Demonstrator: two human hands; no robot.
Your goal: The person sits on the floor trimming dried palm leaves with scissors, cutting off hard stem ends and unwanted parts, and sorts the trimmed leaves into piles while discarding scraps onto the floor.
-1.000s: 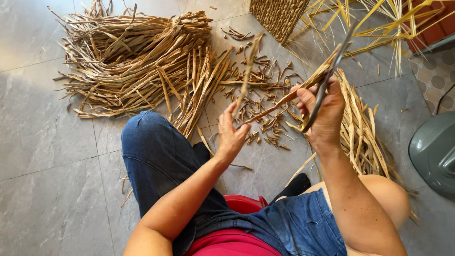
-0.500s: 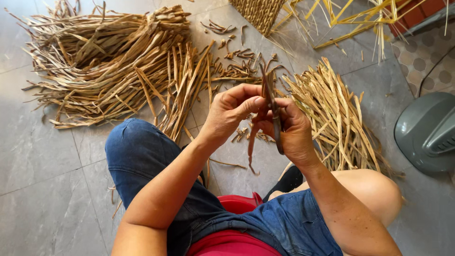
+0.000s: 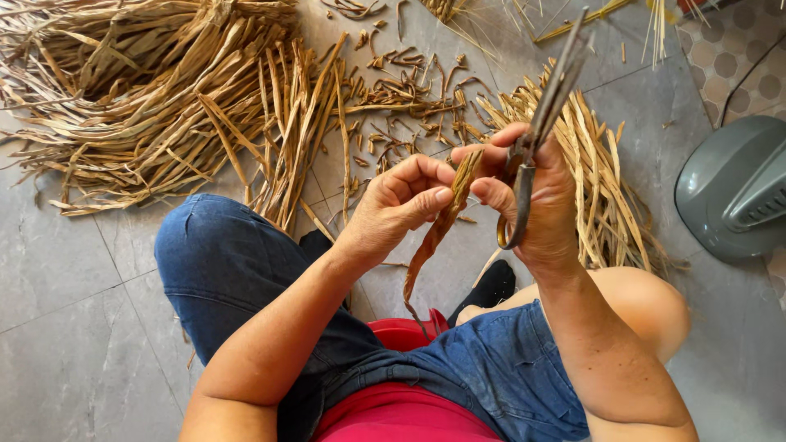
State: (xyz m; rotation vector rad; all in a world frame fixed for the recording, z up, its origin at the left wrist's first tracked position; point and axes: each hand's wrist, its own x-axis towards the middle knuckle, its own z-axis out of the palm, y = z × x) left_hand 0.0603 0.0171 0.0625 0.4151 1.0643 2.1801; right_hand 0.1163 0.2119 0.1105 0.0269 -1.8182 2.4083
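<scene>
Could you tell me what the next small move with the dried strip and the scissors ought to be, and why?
Probably bring the scissors down to the dried strip. The left hand pinches the strip's top beside the right hand, which holds the scissors pointing up and away, blades shut, clear of the strip hanging over the lap.

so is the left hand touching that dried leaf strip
Touching. The head view shows the left hand pinching the dried leaf strip between thumb and fingers near its top, with no gap.
</scene>
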